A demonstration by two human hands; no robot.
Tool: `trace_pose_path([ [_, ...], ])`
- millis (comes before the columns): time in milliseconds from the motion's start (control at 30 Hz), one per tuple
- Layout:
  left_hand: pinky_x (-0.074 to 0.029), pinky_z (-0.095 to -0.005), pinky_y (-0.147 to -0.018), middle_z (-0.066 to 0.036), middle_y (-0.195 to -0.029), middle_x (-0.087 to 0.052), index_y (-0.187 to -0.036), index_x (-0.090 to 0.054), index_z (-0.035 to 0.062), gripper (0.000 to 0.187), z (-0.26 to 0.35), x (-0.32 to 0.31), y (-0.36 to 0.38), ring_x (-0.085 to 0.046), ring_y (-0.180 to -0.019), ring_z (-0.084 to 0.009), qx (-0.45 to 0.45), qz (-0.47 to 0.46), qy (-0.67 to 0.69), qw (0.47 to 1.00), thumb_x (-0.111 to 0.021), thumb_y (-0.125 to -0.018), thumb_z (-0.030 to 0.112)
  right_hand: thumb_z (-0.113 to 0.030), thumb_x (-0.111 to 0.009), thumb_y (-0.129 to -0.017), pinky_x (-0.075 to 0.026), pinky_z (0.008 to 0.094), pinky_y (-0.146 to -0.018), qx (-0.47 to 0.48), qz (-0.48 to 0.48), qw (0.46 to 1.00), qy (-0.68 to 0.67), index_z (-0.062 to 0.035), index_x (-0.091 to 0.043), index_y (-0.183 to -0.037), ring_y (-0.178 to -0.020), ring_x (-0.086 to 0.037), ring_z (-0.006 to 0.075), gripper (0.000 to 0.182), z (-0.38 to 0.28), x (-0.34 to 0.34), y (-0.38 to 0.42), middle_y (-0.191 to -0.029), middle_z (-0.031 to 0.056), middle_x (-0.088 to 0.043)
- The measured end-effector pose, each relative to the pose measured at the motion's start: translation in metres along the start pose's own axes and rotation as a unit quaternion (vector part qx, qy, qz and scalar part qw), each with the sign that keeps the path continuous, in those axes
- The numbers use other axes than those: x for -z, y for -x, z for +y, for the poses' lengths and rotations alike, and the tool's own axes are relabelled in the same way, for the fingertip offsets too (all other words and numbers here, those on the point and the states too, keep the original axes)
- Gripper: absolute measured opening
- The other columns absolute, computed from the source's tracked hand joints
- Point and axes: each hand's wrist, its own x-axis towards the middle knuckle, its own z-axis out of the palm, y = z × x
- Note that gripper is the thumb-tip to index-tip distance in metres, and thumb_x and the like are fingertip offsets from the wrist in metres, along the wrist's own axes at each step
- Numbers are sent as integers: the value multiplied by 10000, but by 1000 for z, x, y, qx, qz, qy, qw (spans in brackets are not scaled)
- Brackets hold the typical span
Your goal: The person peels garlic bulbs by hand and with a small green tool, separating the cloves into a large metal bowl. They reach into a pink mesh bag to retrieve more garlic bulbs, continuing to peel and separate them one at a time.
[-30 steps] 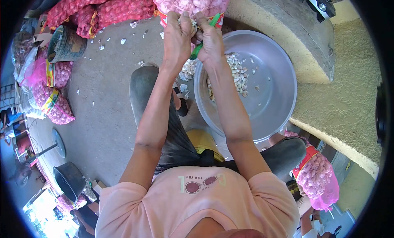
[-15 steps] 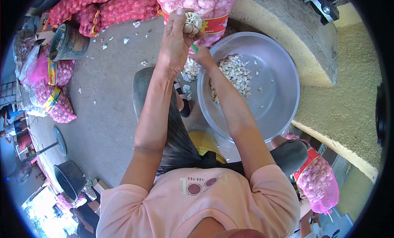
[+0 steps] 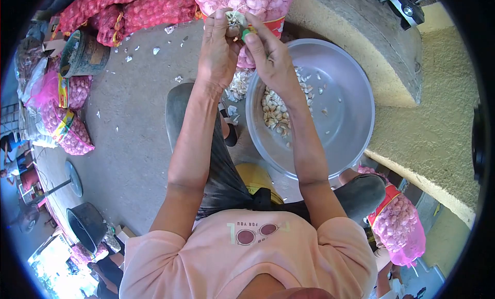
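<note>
A whitish garlic bulb point(image 3: 234, 20) is held up in my left hand point(image 3: 215, 54), its fingers wrapped around the side. My right hand point(image 3: 276, 62) has closed on a small green-handled tool point(image 3: 246, 34) and meets the bulb from the right; the tool's working end is hidden. Below and to the right stands a wide grey basin point(image 3: 356, 93), with loose garlic cloves point(image 3: 276, 113) gathered on its left side. Papery garlic skins point(image 3: 238, 85) lie heaped on the floor beside the basin. Right behind my hands is a pink mesh bag point(image 3: 247, 0) full of bulbs.
Red mesh sacks point(image 3: 160, 13) line the back left, near a dirty bucket point(image 3: 95, 56). More garlic bags point(image 3: 72, 131) stand at left. A yellow container point(image 3: 252, 178) sits between my legs. A curved ledge point(image 3: 356, 36) borders the basin. Another bag point(image 3: 397, 221) is at lower right.
My right hand has risen from beside the basin's rim to the bulb, bringing the green-handled tool against it. My left hand keeps the bulb in nearly the same place.
</note>
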Motion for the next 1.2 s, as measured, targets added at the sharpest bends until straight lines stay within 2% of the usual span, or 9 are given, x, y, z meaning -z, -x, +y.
trace_pose_path([
  [233,-474,-305,-839,-39,-988,-567,-1124,-525,48,310,2,-3,3,-545,-916,-129,8,1,-10,1000,-389,-1014,304,-283,-513,-976,-369,190,-598,-29,-37,998,-29,-95,-429,-1393,-661,-401,26,466,4,1,-5,-743,-60,-454],
  [300,-463,-304,-843,-37,-990,-554,-1131,-520,50,306,2,-5,4,-530,-912,-124,2,6,-25,1000,-399,-1012,305,-306,-539,-952,-453,272,-883,-68,-25,997,-34,-4,-466,-1334,-999,-587,124,492,1,1,-5,-1246,163,-587],
  [533,-453,-314,-846,-23,-955,-539,-1134,-521,70,299,1,-5,5,-508,-875,-116,-27,-2,-46,999,-430,-1002,321,-286,-536,-956,-427,256,-929,-98,-30,993,-64,13,-493,-1305,-1114,-547,133,462,5,1,-6,-1249,152,-587],
  [600,-453,-325,-848,-17,-921,-541,-1124,-526,78,288,1,-5,4,-507,-859,-114,-32,-7,-44,999,-434,-1000,321,-235,-517,-978,-299,180,-512,-53,-22,996,-68,-108,-487,-1354,-582,-336,9,398,9,-1,-9,-668,-91,-414],
  [633,-453,-325,-848,-17,-921,-541,-1124,-526,78,288,1,-6,4,-507,-859,-114,-33,-7,-44,998,-434,-1000,321,-235,-517,-978,-299,180,-512,-53,-23,996,-68,-108,-487,-1354,-582,-336,9,398,8,-2,-9,-668,-91,-414],
  [733,-453,-306,-772,20,-816,-459,-1007,-466,112,207,0,-6,4,-445,-739,-77,-29,-15,-30,999,-432,-1003,316,-253,-538,-959,-434,266,-930,-39,8,998,-47,3,-545,-1262,-1059,-572,141,396,6,-3,-10,-1226,138,-604],
  [900,-482,-352,-856,-45,-912,-571,-1100,-529,48,294,-1,0,2,-554,-842,-136,-25,0,-25,999,-432,-1000,308,-298,-542,-957,-396,176,-464,-186,-20,937,-294,-70,-603,-1207,-533,-475,19,344,2,3,-11,-703,-31,-552],
  [1000,-498,-357,-868,-54,-918,-585,-1100,-536,42,298,3,1,1,-579,-860,-153,-16,3,-2,1000,-441,-996,304,-348,-550,-948,-221,169,-372,-281,29,867,-411,-106,-621,-1163,-445,-269,-17,331,-6,2,-16,-606,-89,-367],
  [1200,-508,-374,-867,-80,-955,-617,-1102,-544,33,305,4,4,-2,-606,-849,-157,-8,1,-7,1000,-448,-994,302,-371,-629,-900,-327,178,-445,-214,35,953,-212,-65,-662,-1052,-515,-411,0,343,-1,3,-22,-669,-71,-519],
])
